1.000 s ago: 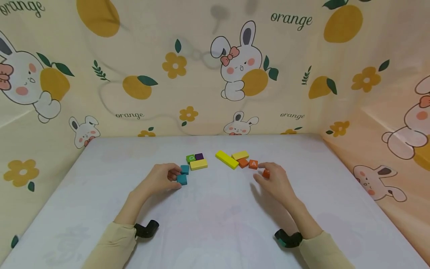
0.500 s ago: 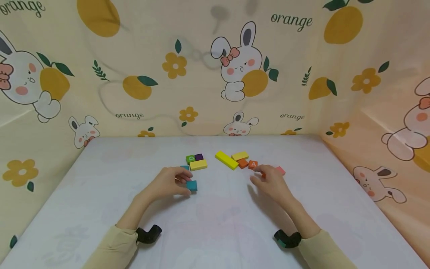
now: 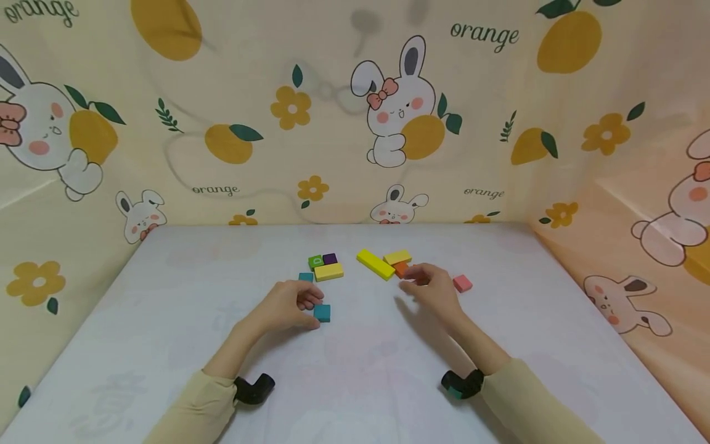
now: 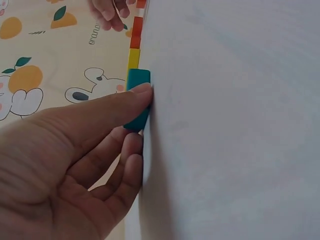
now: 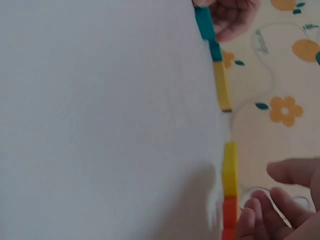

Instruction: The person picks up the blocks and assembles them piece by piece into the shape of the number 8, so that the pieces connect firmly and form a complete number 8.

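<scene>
My left hand (image 3: pixel 285 305) pinches a teal block (image 3: pixel 322 313) on the white table, and in the left wrist view the thumb lies across this block (image 4: pixel 138 100). A second teal block (image 3: pixel 306 277) sits just beyond that hand, partly hidden by it. My right hand (image 3: pixel 435 290) hovers by an orange block (image 3: pixel 401 269), thumb and fingers apart. In the right wrist view nothing is between the fingers of the right hand (image 5: pixel 285 210). The hand hides most of the other orange blocks in the head view.
A green lettered block (image 3: pixel 315 261), a purple block (image 3: pixel 330 258) and a pale yellow block (image 3: pixel 329 272) sit together. A long yellow block (image 3: pixel 375 264) lies against another pale yellow block (image 3: pixel 397 256). A pink block (image 3: pixel 462 283) lies at the right. Behind stands a printed cloth backdrop (image 3: pixel 333 160).
My left hand has slid the teal block right and toward me, away from the other teal block. My right hand has moved left, uncovering the pink block and covering the orange lettered block.
</scene>
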Demonstrator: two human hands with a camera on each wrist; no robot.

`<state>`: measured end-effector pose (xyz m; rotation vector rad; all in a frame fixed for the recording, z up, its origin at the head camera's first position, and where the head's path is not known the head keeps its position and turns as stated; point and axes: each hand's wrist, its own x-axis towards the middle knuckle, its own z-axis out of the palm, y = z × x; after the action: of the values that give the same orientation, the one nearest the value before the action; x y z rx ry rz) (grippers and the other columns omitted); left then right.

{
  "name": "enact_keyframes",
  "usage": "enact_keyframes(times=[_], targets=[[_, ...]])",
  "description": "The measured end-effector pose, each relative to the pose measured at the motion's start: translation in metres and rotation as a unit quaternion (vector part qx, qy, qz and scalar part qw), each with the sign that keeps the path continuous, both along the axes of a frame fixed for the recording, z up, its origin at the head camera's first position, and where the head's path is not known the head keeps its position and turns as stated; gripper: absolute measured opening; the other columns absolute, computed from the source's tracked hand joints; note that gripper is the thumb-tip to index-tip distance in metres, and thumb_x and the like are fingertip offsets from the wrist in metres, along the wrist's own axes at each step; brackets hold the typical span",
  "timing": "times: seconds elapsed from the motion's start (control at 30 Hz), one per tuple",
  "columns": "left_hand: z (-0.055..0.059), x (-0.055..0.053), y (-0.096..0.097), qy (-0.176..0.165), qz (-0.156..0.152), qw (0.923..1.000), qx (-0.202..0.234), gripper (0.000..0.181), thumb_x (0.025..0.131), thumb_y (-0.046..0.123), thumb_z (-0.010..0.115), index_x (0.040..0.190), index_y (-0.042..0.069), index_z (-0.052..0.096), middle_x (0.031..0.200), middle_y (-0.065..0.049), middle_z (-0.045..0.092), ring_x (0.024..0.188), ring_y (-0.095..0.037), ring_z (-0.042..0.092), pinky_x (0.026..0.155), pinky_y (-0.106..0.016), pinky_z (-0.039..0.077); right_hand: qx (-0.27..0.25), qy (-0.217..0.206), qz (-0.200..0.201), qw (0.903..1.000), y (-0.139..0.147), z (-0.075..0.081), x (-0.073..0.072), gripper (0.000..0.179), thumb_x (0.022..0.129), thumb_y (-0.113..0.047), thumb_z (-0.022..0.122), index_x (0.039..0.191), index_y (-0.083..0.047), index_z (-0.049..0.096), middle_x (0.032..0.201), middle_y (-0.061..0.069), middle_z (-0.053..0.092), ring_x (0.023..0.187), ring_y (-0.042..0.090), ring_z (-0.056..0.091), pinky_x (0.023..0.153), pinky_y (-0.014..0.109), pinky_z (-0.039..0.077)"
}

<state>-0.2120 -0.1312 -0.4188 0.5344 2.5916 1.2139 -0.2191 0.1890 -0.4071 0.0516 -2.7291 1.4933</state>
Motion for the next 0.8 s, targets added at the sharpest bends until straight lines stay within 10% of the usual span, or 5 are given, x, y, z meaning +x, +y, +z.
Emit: enact_keyframes(times=[0.37,0.8], targets=[[0.0,0.001,-0.001,-0.016,0.021,0.9995,0.015,0.045,0.068,0.011,0.091,0.106,0.007,0.068,0.093,0.002,0.066,0.086,-0.017,0.061,0.08,-0.03,0.052,-0.145,-0.074,-0.095,0.982,-0.022,-0.006,-0.019,0.032,0.084,-0.011,0.079,0.114,-0.006,0.07,0.104,0.01,0.069,0.089,0.026,0.061,0.078,0.032,0.054],[-0.002,-0.002,-0.003,-0.023,0.018,0.9993,0.023,0.045,0.068,0.013,0.092,0.105,0.008,0.068,0.094,0.001,0.066,0.085,-0.015,0.061,0.08,-0.03,0.052,-0.11,-0.049,-0.106,0.987,-0.032,-0.006,-0.028,0.027,0.084,-0.009,0.079,0.11,-0.008,0.071,0.108,0.009,0.067,0.099,0.026,0.057,0.09,0.035,0.05]])
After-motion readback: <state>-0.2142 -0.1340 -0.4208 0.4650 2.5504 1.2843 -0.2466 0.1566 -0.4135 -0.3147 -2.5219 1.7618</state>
